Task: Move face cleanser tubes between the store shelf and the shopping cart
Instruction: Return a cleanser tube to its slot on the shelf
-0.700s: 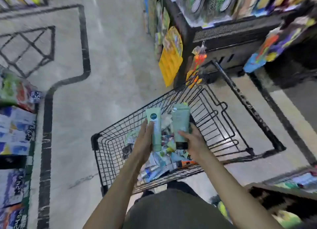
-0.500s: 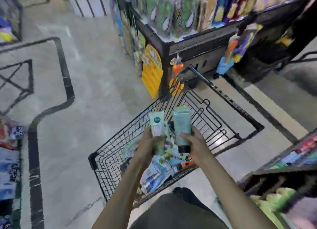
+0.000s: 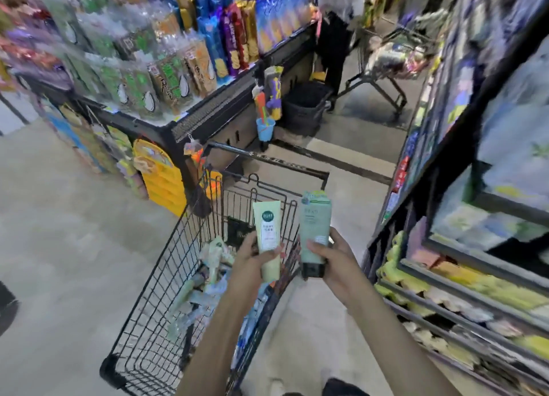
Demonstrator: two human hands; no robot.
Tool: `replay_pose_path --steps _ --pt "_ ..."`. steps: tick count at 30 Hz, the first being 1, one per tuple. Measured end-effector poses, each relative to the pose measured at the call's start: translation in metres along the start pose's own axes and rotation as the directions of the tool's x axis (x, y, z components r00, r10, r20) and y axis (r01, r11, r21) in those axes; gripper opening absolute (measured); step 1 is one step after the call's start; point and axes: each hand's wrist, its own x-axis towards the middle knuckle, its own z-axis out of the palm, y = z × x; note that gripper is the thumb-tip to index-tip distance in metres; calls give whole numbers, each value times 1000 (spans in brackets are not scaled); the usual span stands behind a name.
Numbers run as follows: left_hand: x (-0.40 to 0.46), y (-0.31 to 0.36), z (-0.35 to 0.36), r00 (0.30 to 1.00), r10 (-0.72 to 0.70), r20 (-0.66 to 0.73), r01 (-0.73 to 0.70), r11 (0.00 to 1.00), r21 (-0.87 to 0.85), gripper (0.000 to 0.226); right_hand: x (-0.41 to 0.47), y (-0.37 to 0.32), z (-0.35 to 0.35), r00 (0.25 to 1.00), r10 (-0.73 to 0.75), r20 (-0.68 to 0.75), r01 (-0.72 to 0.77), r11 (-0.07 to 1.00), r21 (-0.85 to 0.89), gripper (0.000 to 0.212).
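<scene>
Nearest, two bare forearms reaching up from the bottom edge. Left hand [image 3: 249,265] curled round the lower half of a pale green tube [image 3: 268,238], thumb across its front; long axis near upright, flat crimped end up, label with dark round logo facing the camera. Right hand [image 3: 335,262] gripping a teal tube [image 3: 315,229] near its black cap; also near upright, cap down, crimped end up. Both held side by side, apart, above the near right rim of the wire shopping cart [image 3: 166,277], more tubes and packets lying in its basket. Beyond, snack shelf [image 3: 231,92] to the left, store shelf [image 3: 445,247] close on the right, second cart [image 3: 386,69] far down the aisle. Compared with half a second ago: view swung up and right, shelf much closer, tubes raised higher over the cart's right edge, grips unchanged.
</scene>
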Motion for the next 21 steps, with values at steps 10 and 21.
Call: replay_pose_path --steps 10,21 --pt "-41 -22 155 938 -38 344 28 999 32 46 -106 -49 -123 915 -224 -336 257 965 55 50" --pt "-136 -83 316 826 -54 560 -30 990 140 44 -251 -77 -261 781 -354 -514 393 919 -35 67"
